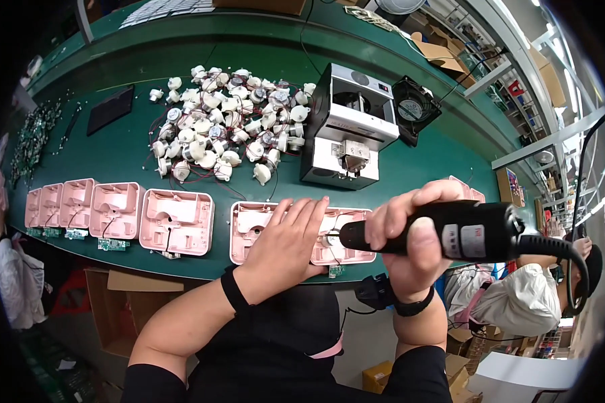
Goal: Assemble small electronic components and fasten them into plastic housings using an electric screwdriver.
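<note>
My right hand (417,235) is wrapped round a black electric screwdriver (464,232), which lies almost level with its nose to the left and its cable at the right end. The nose is over a pink plastic housing (363,255) at the table's front edge; a round white part (331,243) sits in it near the tip. My left hand (286,235) lies with fingers stretched out across this housing and the pink housing (240,232) beside it, hiding where they meet. A small green circuit board (335,271) hangs at the front edge.
Several pink housings (178,221) line the front edge at left. White motors (208,127) with wires are heaped behind. A screw feeder machine (349,127) and black fan (413,111) stand at back right. Circuit boards (33,141) lie far left; another person (517,295) sits right.
</note>
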`<state>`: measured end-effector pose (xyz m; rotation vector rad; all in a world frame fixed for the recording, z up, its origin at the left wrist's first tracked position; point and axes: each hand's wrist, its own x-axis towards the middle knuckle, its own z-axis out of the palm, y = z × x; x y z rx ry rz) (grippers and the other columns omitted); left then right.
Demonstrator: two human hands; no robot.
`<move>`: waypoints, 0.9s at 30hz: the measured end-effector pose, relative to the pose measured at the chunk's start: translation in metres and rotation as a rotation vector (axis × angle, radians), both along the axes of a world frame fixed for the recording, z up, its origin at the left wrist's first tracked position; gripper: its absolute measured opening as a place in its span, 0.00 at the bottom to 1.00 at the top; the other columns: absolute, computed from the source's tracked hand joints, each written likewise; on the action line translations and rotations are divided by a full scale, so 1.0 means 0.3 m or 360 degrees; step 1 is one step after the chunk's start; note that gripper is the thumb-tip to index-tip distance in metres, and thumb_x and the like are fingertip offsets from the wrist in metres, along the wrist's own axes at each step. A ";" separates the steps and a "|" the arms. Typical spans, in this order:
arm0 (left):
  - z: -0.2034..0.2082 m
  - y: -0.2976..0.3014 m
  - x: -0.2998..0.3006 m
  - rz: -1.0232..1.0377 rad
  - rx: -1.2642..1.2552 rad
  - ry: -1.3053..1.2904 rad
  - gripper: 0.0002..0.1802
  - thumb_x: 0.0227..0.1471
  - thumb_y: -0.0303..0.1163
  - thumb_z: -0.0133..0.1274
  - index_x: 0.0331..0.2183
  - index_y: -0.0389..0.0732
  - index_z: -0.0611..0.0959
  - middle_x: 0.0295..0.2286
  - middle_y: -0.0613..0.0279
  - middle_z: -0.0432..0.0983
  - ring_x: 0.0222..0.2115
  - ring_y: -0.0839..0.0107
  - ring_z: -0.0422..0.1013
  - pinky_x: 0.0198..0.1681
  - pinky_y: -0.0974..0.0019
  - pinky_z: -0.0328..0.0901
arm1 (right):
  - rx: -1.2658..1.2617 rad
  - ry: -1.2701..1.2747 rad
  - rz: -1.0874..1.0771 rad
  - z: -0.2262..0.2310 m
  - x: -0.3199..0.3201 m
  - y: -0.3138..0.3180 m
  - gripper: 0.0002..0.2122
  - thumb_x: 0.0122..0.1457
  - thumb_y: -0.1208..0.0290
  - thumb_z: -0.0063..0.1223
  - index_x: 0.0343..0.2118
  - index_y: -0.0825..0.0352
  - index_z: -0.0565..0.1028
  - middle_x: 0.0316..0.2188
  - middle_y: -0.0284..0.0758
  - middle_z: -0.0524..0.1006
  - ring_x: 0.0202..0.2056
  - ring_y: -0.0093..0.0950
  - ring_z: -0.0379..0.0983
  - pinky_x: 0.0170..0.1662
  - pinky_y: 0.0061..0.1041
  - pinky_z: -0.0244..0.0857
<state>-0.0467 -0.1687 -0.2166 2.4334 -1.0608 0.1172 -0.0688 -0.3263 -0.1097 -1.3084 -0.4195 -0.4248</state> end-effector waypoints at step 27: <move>-0.015 -0.007 -0.004 0.0032 -0.0090 -0.0092 0.58 0.36 0.49 0.69 0.60 0.28 0.61 0.51 0.52 0.67 0.54 0.59 0.63 0.63 0.54 0.53 | -0.0288 0.0166 -0.0059 -0.146 -0.008 0.033 0.18 0.59 0.65 0.59 0.41 0.66 0.60 0.22 0.37 0.70 0.18 0.25 0.65 0.24 0.26 0.66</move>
